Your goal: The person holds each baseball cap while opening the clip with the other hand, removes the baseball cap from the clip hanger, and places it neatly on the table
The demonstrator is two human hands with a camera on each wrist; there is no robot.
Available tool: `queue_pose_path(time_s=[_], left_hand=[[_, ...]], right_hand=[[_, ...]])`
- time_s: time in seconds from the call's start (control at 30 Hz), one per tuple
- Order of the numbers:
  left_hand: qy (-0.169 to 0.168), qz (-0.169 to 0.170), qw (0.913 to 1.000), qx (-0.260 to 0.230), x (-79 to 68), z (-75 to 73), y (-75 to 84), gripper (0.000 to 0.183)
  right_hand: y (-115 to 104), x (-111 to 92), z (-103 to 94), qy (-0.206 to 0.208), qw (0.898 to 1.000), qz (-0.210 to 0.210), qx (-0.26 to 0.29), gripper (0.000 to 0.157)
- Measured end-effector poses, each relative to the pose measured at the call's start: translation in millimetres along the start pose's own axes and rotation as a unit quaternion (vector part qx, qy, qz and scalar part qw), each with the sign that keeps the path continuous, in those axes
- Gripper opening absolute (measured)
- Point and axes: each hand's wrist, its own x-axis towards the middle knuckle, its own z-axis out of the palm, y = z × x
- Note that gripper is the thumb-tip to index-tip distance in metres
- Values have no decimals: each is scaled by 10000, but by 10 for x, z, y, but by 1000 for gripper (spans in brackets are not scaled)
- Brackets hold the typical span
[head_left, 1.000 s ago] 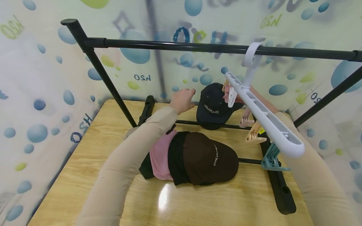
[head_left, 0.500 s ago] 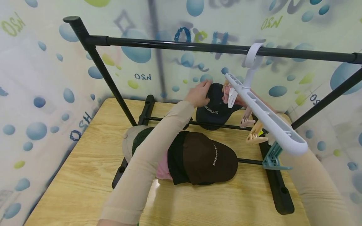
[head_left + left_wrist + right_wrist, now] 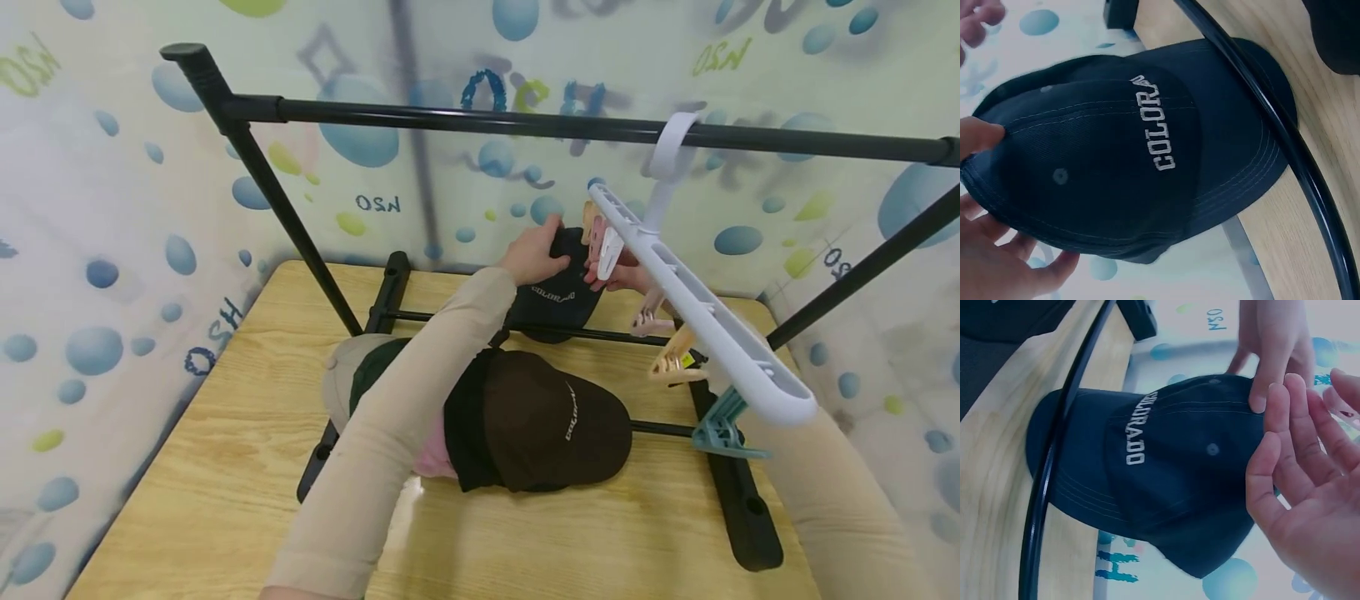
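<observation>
A navy cap (image 3: 546, 313) with white COLORADO lettering stands tilted behind the rack's lower bar, its crown toward the wall and its brim under the bar. My left hand (image 3: 528, 252) pinches the crown, thumb on the front and fingers behind the edge, as the left wrist view of the cap (image 3: 1097, 187) shows. At the cap's other side is my right hand (image 3: 632, 277), its fingers loosely extended close by the crown; the palm of that hand (image 3: 1316, 494) faces the right wrist camera. Small white (image 3: 611, 253) and pink (image 3: 597, 240) clips overlap the right fingertips in the head view.
A white clip hanger (image 3: 697, 308) hangs from the black rack's top rail (image 3: 450, 122). Below it dangle a tan clip (image 3: 675, 360) and a teal clip (image 3: 723, 429). Nearer me lies a row of overlapping caps, with a brown cap (image 3: 547, 425) at its right end.
My left hand has moved right and taken hold of the navy cap. The cap has tipped and shifted slightly left. My right fingers have come forward past the clips.
</observation>
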Motion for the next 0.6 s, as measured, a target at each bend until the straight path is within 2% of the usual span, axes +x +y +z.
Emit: queue_pose_path(time_s=[0.03, 0.07, 0.1, 0.13, 0.2, 0.27, 0.33, 0.47, 0.6], left_hand=[[-15, 32, 10000, 71, -5, -11, -5, 47], [-17, 64, 9999, 127, -9, -24, -10, 46], [-8, 101, 9998, 184, -13, -36, -17, 45], [4, 137, 9997, 199, -19, -50, -24, 42], [43, 214, 9996, 154, -29, -75, -48, 35], [88, 280, 9996, 49, -43, -98, -79, 29], [116, 295, 9994, -130, -64, -123, -108, 28], [228, 259, 9975, -620, -126, -187, -114, 26], [462, 368, 9941, -913, -188, -252, -58, 13]], right_hand=[[-189, -50, 272, 313, 9992, 78, -217, 35], [-349, -109, 513, 819, 9938, 225, -721, 37], [-476, -146, 706, 1120, 9875, 345, -1057, 40], [-574, -168, 848, 1304, 9815, 447, -1330, 42], [-667, -190, 983, 1516, 9709, 658, -1736, 37], [-693, -202, 1024, 1596, 9606, 805, -2127, 31], [-683, -207, 1004, 1603, 9552, 867, -2333, 30], [-661, -233, 972, 1706, 9509, 873, -2432, 34], [-672, -244, 969, 2048, 9455, 790, -2407, 34]])
